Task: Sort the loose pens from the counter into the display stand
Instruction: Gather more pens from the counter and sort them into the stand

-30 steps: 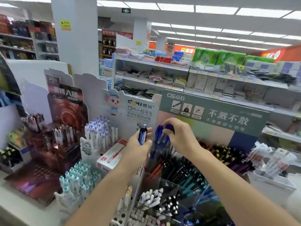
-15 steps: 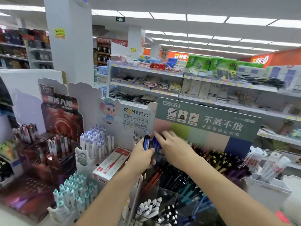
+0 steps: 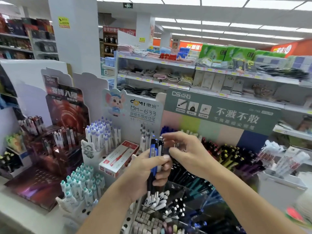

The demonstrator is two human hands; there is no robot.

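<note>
The left hand (image 3: 145, 173) gripped a small bundle of pens (image 3: 156, 159), fingers and thumb curled round the middle of the barrels. The pens stood nearly upright, long axis vertical: clicker ends pointed up, clear of the thumb, and the silver tips pointed down, poking out under the palm. One barrel was blue with a barcode label; its neighbours looked dark and white.

The right hand (image 3: 187, 152) hovered just beside the bundle's top, fingers loosely bent, the fingertips (image 3: 166, 138) right at the clicker ends. Whether it pinched a pen there, I could not tell; motion blur hid the contact.

The bundle was held in the air in front of the display stand (image 3: 221, 115), the one with the green header, above its rows of slanted dark pens. More blue pens (image 3: 166, 130) stood in the stand just behind the hands. A red-and-white pen box (image 3: 118, 157) lay to the left, near the white-and-purple pens (image 3: 101, 134).
</note>
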